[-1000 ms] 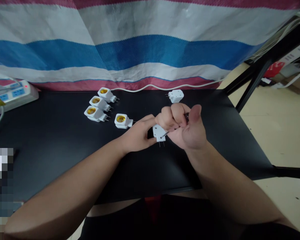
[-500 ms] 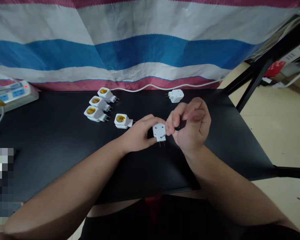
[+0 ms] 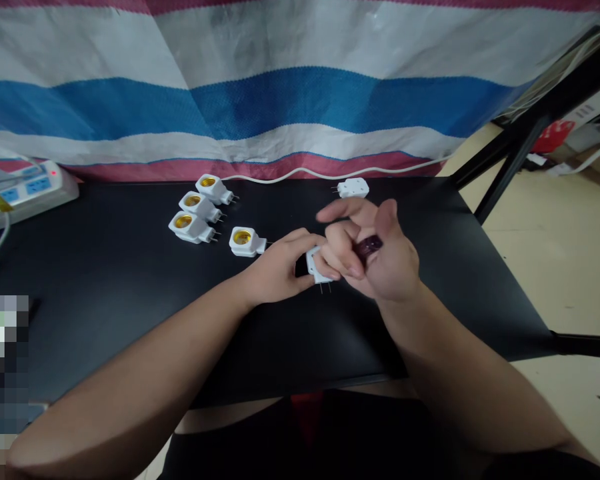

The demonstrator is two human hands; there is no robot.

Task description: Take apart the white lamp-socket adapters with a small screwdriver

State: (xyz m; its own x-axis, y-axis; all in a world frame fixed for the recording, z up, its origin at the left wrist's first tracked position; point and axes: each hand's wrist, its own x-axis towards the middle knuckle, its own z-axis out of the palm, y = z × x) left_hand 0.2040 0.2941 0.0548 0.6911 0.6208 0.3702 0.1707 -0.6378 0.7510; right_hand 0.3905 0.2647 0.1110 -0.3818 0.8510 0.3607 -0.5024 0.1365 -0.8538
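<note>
Head view: a striped sheet (image 3: 300, 40) hangs behind the work area. In front of it is a black counter (image 3: 105, 267), which carries all the parts. A power strip (image 3: 55, 183) sits at its far left; a white cable (image 3: 300, 172) runs along the back edge.

Right hand (image 3: 383, 272): grip closed on a dark handle by the middle and lower fingers, with thumb and index finger raised clear of it. Left hand (image 3: 280, 270): grip clamped, thumb and fingers pinching the held unit (image 3: 311, 264), a white plug-in body located at the front middle of the counter, directly beneath the right fingers.

Three white sockets (image 3: 194, 228) form a slanting row on the left, gold openings up. A single socket (image 3: 247, 243) lies between that row and the left hand. One inverted unit (image 3: 355, 188) lies near the back edge, holed face up.

The dark handle (image 3: 369, 247) shows in the right palm; its working end is hidden by the fingers, so contact with the held unit cannot be confirmed. Two thin prongs (image 3: 322, 289) project from the held unit toward the wearer.

Step in hand (judged): turning a fastener with a driver-type tool. Next move calls for a steady left grip, the raised fingers re-seated on the handle, and the tool aligned before turning.
</note>
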